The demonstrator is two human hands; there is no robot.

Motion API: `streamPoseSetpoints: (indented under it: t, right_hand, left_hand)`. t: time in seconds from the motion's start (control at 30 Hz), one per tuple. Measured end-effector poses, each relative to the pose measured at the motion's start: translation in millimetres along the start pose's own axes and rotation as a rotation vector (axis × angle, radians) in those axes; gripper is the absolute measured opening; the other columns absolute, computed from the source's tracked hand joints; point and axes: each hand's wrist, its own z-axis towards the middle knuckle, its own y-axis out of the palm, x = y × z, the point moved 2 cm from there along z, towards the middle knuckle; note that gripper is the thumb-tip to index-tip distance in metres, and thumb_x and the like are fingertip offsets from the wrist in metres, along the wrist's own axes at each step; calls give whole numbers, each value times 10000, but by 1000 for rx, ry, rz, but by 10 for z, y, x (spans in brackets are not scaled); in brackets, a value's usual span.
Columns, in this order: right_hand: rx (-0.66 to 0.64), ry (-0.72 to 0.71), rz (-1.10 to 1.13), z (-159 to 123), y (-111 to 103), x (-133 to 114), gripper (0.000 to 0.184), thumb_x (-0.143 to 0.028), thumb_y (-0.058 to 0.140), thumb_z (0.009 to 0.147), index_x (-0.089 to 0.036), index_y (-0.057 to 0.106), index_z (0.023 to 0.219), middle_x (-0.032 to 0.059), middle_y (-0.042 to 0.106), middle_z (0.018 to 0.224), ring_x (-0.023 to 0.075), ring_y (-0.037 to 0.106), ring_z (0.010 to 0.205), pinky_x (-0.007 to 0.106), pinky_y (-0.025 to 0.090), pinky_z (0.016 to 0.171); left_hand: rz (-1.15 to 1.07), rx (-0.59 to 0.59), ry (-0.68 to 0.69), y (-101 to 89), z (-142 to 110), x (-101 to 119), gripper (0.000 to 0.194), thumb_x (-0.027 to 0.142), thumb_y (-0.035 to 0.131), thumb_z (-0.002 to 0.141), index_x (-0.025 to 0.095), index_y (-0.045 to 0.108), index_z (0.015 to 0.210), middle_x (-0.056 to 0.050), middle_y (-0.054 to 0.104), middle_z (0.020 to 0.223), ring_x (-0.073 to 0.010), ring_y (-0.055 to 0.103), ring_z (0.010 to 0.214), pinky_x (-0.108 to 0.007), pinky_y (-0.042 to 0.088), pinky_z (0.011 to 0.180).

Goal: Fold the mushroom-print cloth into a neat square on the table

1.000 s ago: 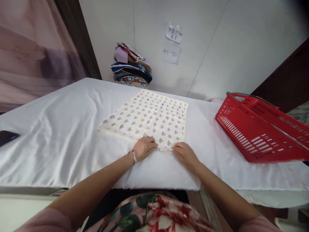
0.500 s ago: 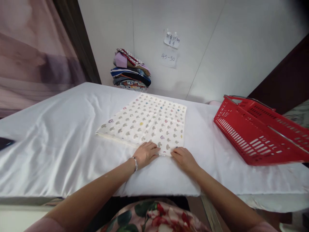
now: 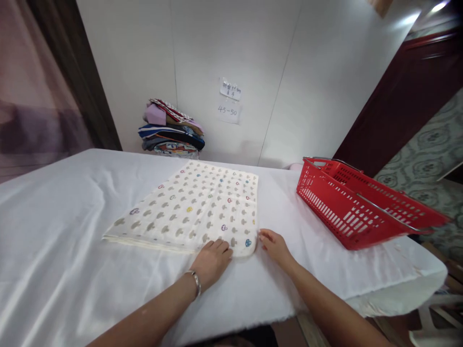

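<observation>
A folded cream cloth (image 3: 202, 202) printed with grey and coloured mushrooms lies flat, its layers showing along the near edge. My left hand (image 3: 213, 260), with a silver bracelet at the wrist, rests at this near edge, its fingers bent together over the fabric. Beside the rounded near right corner is my right hand (image 3: 275, 246). Its curled fingertips pinch at the cloth's right edge, though the exact contact is hard to make out. The thumb of my left hand is mostly hidden.
White satin covers the table (image 3: 65, 207). To the right stands a red plastic basket (image 3: 336, 207) with metal handles. A stack of folded fabrics (image 3: 173, 130) sits against the back wall, left of two paper notes (image 3: 229, 111).
My right hand has moved from the near edge round to the right edge. The near right corner now lies spread and rounded. My left hand stays at the near edge; the view has shifted.
</observation>
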Motion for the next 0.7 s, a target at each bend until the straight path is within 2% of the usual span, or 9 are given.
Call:
streamPoseSetpoints:
  t: [0.1, 0.2, 0.27, 0.37, 0.47, 0.57, 0.63, 0.7]
  right_hand:
    - [12, 331, 232, 171, -28, 59, 237, -200, 538, 770, -171, 577, 1002, 70, 661, 874, 168, 642, 705, 291, 539, 553]
    - [-64, 494, 351, 289, -11, -28, 249, -190, 600, 745, -146, 560, 987, 63, 668, 810, 140, 641, 632, 257, 529, 546]
    - [-148, 564, 380, 336, 5, -97, 195, -204, 615, 746, -141, 575, 927, 44, 661, 759, 116, 628, 594, 220, 509, 521]
    - [-233, 638, 398, 385, 8, -158, 136, -253, 545, 815, -124, 586, 836, 38, 645, 707, 93, 597, 531, 184, 471, 459]
    - [-315, 728, 383, 419, 20, -169, 301, -348, 465, 876, -110, 575, 727, 25, 589, 578, 86, 546, 444, 170, 422, 386]
    - [-380, 811, 390, 440, 81, -156, 403, -447, 482, 863, -128, 531, 621, -21, 495, 468, 67, 456, 362, 157, 351, 323]
    - [-354, 780, 454, 459, 144, -153, 370, -436, 515, 849, -127, 542, 647, -24, 506, 487, 64, 461, 374, 153, 352, 330]
    - [-315, 697, 564, 478, 216, -154, 286, -381, 532, 848, -118, 579, 748, 4, 577, 576, 83, 540, 459, 170, 435, 415]
  left_hand:
    - [48, -63, 10, -17, 26, 35, 145, 115, 490, 824, 194, 594, 887, -46, 590, 896, -204, 518, 848, -343, 404, 713]
    - [118, -135, 31, -13, 72, 90, 284, 15, 416, 799, 168, 588, 965, -71, 589, 972, -214, 517, 870, -353, 412, 723]
    - [144, -167, 41, -8, 104, 115, 322, -5, 390, 790, 148, 579, 1001, -91, 581, 1026, -223, 516, 892, -363, 418, 740]
    - [99, -196, 18, -24, 135, 107, 314, 3, 378, 793, 155, 575, 984, -91, 572, 1053, -229, 517, 908, -370, 427, 751]
    - [4, -206, -83, -83, 130, 51, 313, -3, 387, 759, 172, 567, 944, -70, 570, 1018, -214, 520, 896, -349, 434, 742]
    - [-74, -185, -174, -142, 101, 8, 304, 7, 400, 731, 179, 557, 927, -59, 560, 999, -193, 517, 892, -323, 430, 753]
    - [-114, -172, -183, -152, 78, 3, 290, 24, 403, 734, 185, 552, 923, -51, 555, 1000, -183, 510, 904, -313, 423, 772]
    - [-143, -161, -184, -138, 56, 5, 283, 31, 406, 730, 192, 550, 913, -42, 553, 995, -176, 504, 909, -306, 416, 788]
